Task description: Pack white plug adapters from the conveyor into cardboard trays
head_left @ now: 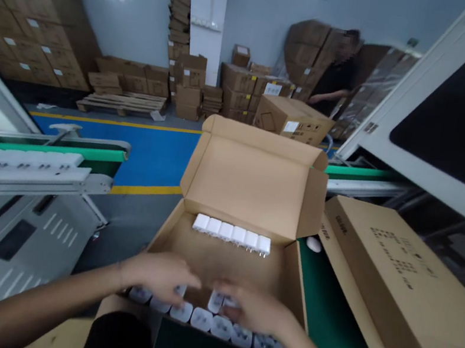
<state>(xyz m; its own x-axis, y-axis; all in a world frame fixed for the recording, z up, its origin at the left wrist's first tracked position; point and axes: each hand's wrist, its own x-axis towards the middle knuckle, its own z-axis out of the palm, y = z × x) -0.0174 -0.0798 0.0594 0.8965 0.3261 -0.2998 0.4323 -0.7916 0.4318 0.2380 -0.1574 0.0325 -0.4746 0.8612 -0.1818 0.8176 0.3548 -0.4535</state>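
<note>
Cardboard box (204, 254): far row of 6 white plugs (231, 234) and near row (201, 319) in, middle unfilled; left hand (164, 275), right hand (256, 309) among nearer plugs, fingers part-curled, hold unclear

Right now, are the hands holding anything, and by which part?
Cannot be told: the left hand and right hand are both at white plugs in the open box, but blur and overlap hide any grip.
</note>
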